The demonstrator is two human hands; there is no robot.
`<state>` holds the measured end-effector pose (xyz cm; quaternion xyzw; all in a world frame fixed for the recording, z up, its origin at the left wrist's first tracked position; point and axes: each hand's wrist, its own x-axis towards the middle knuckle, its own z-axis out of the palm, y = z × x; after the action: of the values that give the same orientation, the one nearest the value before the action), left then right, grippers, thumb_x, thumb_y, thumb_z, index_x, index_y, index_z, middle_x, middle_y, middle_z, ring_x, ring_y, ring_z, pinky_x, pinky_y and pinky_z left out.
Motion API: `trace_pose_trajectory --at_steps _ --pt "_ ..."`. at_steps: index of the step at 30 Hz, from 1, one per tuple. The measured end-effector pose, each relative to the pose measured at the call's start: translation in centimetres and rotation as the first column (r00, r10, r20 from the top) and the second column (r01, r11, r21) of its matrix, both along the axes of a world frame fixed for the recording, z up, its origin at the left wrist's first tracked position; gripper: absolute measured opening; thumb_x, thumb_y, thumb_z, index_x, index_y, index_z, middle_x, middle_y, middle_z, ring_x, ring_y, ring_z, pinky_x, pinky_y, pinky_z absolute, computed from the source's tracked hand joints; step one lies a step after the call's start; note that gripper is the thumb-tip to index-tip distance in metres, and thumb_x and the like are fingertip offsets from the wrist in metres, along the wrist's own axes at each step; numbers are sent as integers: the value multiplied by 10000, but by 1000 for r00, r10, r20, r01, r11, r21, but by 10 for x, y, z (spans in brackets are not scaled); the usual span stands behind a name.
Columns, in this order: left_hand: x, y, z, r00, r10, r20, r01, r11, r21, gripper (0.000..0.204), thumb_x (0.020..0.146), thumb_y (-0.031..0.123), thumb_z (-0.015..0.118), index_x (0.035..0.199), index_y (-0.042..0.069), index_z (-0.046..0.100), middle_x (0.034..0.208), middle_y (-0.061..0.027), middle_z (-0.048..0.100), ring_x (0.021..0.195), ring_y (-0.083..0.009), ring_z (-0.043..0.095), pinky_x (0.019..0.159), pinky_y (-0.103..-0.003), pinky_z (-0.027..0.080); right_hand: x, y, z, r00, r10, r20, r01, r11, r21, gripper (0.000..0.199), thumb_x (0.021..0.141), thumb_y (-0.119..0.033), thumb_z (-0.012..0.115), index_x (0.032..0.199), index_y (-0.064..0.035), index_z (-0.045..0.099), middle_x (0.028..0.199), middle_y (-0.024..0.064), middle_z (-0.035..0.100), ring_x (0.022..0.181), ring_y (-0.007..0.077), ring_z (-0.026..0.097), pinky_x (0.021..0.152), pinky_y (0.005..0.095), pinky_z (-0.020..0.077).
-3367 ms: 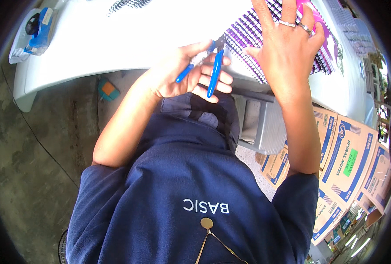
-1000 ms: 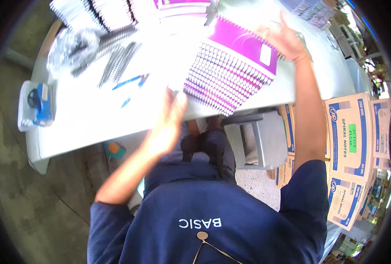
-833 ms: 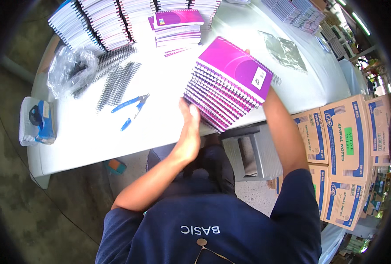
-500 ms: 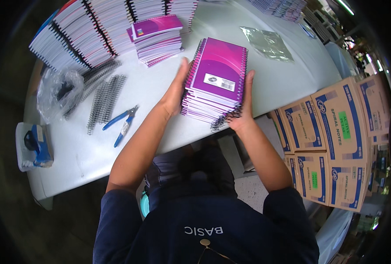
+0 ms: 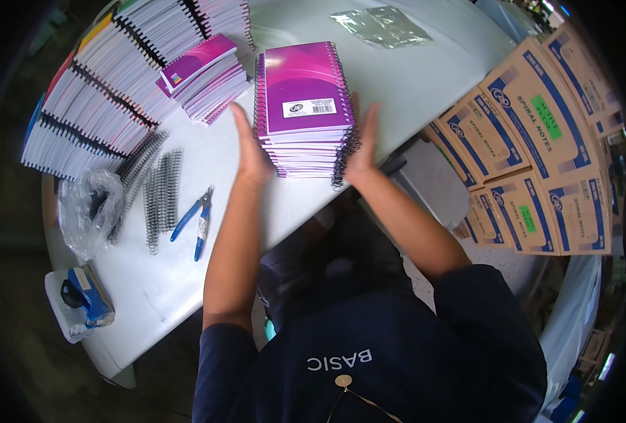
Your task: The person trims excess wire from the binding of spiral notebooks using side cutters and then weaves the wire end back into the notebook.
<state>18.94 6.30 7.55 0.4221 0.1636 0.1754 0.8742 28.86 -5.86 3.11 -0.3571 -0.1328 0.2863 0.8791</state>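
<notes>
Purple notebooks (image 5: 302, 81), spiral-bound, one stack: at the table's (image 5: 151, 282) near edge, between left hand (image 5: 253, 161) and right hand (image 5: 363, 156), thumbs wide, other fingers partly hidden. Leftward: blue-handled cutters (image 5: 203, 225), dark coils (image 5: 162, 201).

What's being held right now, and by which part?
The purple notebook stack appears held between the left hand and right hand, by its two coil-bound sides.

Left hand (image 5: 253, 162), right hand (image 5: 362, 156) apart, thumbs (image 5: 241, 121) upward; forearms (image 5: 228, 261) extended
</notes>
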Motion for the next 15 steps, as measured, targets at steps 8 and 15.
trace_pose_trajectory --at_steps 8,15 --pt "-2 10 -9 995 -41 88 42 999 -3 940 820 789 250 1395 54 360 1351 -160 460 1221 -295 460 1034 -405 372 1 3 -5 955 -69 288 98 991 -87 984 847 -747 284 1463 -110 -144 1543 150 -54 1415 264 123 1133 400 207" --pt "0 6 -20 995 -23 93 11 992 125 982 808 796 295 1406 17 334 1370 -193 433 1239 -291 440 1037 -378 358 7 15 -12 979 36 199 -40 999 17 938 876 -714 256 1467 -82 -107 1547 118 -102 1426 256 42 1147 398 137"
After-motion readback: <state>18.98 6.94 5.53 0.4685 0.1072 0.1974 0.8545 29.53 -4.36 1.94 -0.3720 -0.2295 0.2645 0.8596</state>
